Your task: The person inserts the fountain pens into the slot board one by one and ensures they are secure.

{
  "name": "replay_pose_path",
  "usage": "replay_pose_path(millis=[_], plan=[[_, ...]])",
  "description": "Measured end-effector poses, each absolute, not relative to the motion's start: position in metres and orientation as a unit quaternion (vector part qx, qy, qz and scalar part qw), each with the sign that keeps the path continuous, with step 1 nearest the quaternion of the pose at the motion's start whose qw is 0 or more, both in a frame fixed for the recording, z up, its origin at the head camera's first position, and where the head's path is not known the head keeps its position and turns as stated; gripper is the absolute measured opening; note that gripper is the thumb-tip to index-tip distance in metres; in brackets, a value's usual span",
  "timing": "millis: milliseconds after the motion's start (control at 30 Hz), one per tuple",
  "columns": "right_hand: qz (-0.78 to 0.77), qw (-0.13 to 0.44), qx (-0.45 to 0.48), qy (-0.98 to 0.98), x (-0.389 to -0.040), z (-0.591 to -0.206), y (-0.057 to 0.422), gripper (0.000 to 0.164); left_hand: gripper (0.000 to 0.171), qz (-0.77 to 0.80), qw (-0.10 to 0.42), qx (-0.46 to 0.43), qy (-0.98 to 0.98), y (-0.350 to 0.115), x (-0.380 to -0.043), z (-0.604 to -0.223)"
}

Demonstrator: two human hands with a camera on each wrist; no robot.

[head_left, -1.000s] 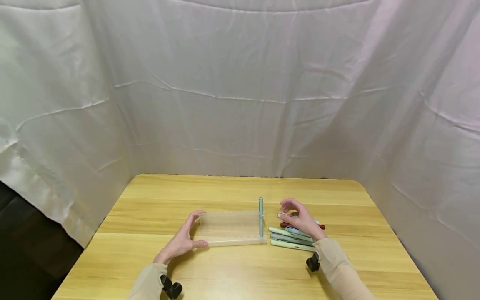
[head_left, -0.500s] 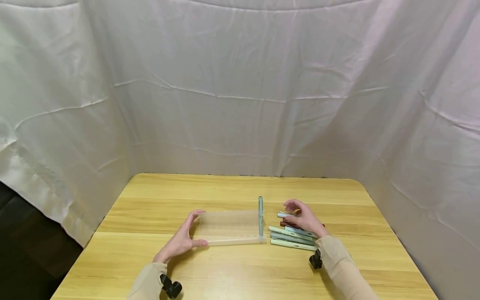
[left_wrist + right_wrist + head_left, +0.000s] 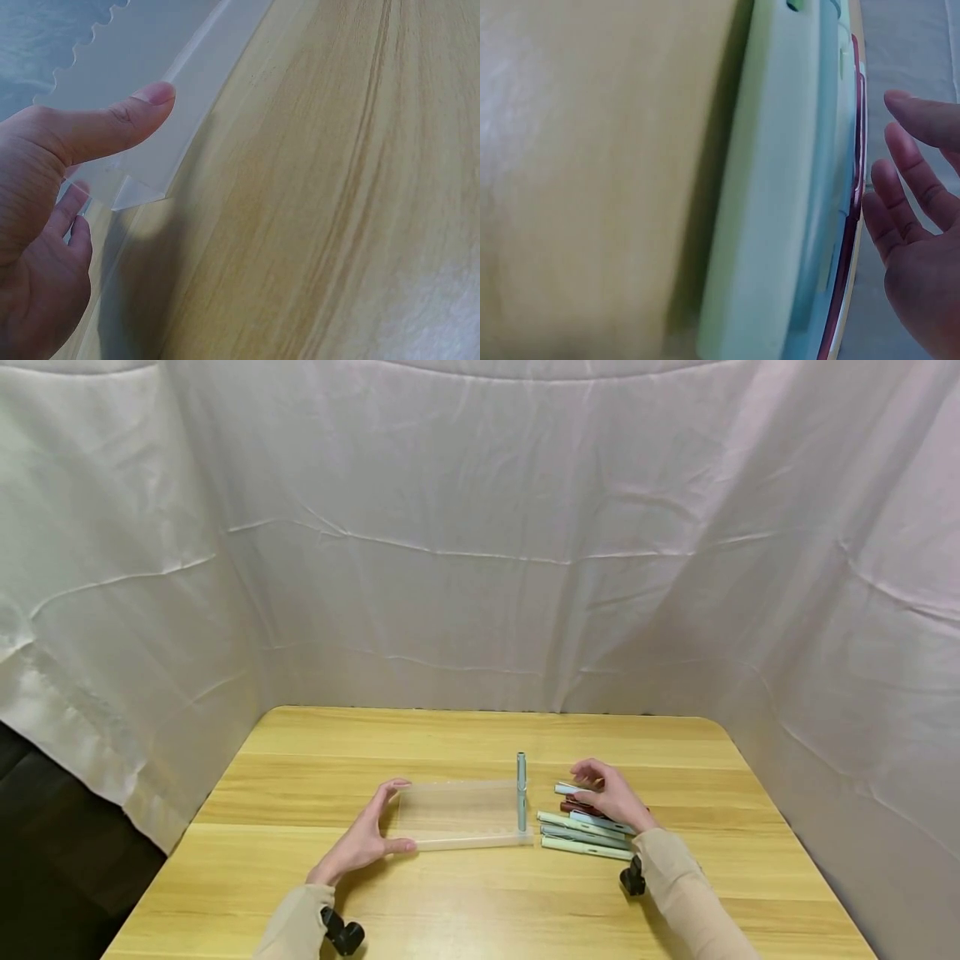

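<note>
A clear plastic pen rack stands left of the table's middle; the left wrist view shows its scalloped edge. My left hand grips its left end, thumb on the front panel and fingers at the back. Across the rack's right end lies a teal pen. My right hand hovers over several pens, fingers loosely bent and apart, with nothing visible between them. Nearest to it are a light-blue pen and a dark red pen, both partly hidden by the hand. A pale green pen lies in front.
The wooden table extends around the rack and pens. Pale curtains hang behind it and on both sides. A black camera is worn on the left wrist, another on the right.
My right hand has shifted slightly right over the pens, uncovering more of the light-blue pen's end. The left hand and the rack have stayed in place.
</note>
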State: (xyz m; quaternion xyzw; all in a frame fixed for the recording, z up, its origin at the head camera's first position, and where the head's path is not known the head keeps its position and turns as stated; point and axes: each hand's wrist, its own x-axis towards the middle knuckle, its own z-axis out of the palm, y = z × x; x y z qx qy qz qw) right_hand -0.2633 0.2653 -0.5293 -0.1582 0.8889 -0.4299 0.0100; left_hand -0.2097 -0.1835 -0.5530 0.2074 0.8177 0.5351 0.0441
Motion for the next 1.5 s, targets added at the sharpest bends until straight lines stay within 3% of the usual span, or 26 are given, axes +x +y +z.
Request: replay_pose_path(millis=[1200, 1500], plan=[[-0.405, 0.021, -0.131, 0.905, -0.2655, -0.535, 0.2628, 0.023, 0.096, 0.534, 0.046, 0.202, 0.82, -0.1835, -0.2091, -0.5524], [-0.405, 0.029, -0.111, 0.907, -0.2659, -0.5348, 0.2598, 0.029, 0.098, 0.539, 0.066, 0.182, 0.82, -0.184, -0.2095, -0.5511]])
